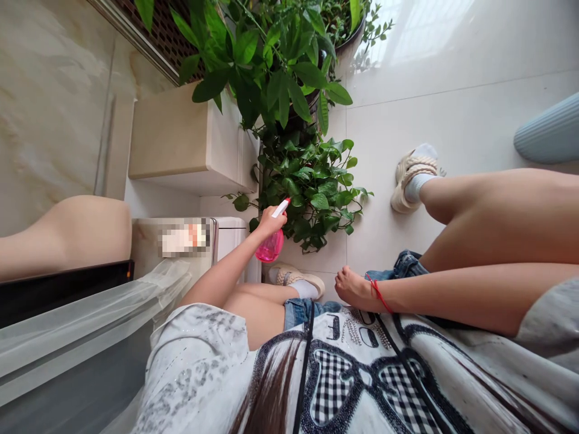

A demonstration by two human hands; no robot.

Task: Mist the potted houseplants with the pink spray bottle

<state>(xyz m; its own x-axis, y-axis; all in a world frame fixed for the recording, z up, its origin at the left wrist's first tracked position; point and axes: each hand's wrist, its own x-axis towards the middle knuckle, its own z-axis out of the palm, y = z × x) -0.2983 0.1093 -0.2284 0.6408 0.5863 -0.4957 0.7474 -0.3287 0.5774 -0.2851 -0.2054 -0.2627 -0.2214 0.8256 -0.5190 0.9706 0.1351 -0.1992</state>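
My left hand (270,222) is wrapped round a spray bottle (270,248) with a see-through pink body and a white head with a red nozzle. The nozzle points at a leafy green trailing plant (316,187), close to its near left leaves. No spray can be made out. My right hand (355,286) hangs in front of my body beside the denim shorts, with a red string round the wrist. Its fingers are curled in, and nothing shows in them.
A taller broad-leaved plant (271,66) stands behind the trailing one. To the left are a cream cabinet (172,135) and sheer fabric (167,280). A pale blue ribbed object (549,132) stands on the white tiled floor (434,114) at right.
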